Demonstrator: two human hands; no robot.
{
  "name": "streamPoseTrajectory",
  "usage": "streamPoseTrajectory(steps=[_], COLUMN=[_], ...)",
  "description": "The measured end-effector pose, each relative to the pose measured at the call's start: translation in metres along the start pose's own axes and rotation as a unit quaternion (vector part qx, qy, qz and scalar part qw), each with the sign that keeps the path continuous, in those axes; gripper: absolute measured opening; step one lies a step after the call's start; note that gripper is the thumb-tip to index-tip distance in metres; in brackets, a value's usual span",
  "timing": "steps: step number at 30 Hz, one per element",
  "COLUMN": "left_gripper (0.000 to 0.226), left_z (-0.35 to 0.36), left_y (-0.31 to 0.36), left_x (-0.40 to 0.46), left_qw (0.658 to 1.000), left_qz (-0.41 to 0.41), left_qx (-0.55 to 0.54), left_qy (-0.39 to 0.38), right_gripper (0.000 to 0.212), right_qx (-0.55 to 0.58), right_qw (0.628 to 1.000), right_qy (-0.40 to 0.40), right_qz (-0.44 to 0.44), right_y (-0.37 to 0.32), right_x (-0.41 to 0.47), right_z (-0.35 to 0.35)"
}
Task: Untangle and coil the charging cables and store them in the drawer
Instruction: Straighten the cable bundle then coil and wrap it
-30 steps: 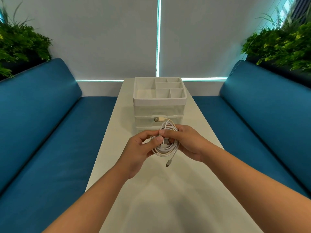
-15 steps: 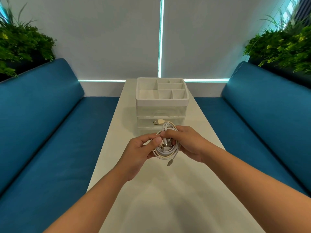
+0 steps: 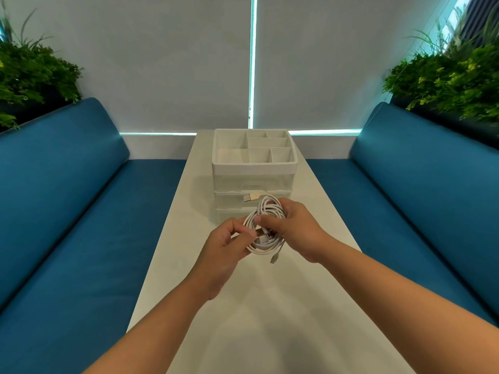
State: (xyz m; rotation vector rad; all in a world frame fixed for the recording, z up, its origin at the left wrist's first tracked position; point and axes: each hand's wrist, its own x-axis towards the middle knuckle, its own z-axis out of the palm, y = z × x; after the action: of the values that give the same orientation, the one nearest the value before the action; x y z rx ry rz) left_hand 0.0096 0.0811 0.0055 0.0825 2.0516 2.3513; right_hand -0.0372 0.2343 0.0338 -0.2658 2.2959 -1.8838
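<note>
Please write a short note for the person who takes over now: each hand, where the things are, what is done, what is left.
Left hand: pinches the cables at their left side.
Right hand: grips the cables from the right.
Cables: white, coiled, held above the table, in front of the organizer; a USB plug sticks out on top, a small plug hangs below.
Done: coiling looks mostly finished.
Left: open a drawer, put the cables in.

White cable coil (image 3: 266, 230) showed at centre, its plug (image 3: 250, 197) gold-tinted at twelve o'clock. The organiser (image 3: 253, 166) beyond was white on top, its drawers (image 3: 252, 184) clear. The table (image 3: 243, 319) was off-white, the benches (image 3: 67, 211) plain teal-blue at three and nine o'clock, the plants (image 3: 445, 79) green.
</note>
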Motion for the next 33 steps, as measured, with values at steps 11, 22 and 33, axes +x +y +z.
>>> streamPoseTrajectory(steps=[11, 22, 33], left_gripper=[0.03, 0.028, 0.027], left_z=[-0.003, -0.005, 0.005], left_y=[0.003, -0.006, -0.005], left_x=[0.008, 0.01, 0.012], left_qw=[0.996, 0.998, 0.996], left_qz=[-0.039, -0.022, 0.02], left_qx=[-0.07, 0.017, 0.034], left_qy=[0.029, 0.054, 0.077], right_gripper=[0.021, 0.037, 0.026], right_qx=[0.069, -0.032, -0.197], right_qw=[0.996, 0.992, 0.98], right_qy=[-0.048, -0.122, 0.017], right_qz=[0.032, 0.01, -0.019], right_y=[-0.003, -0.002, 0.003], right_x=[-0.001, -0.002, -0.004], right_z=[0.003, -0.004, 0.006])
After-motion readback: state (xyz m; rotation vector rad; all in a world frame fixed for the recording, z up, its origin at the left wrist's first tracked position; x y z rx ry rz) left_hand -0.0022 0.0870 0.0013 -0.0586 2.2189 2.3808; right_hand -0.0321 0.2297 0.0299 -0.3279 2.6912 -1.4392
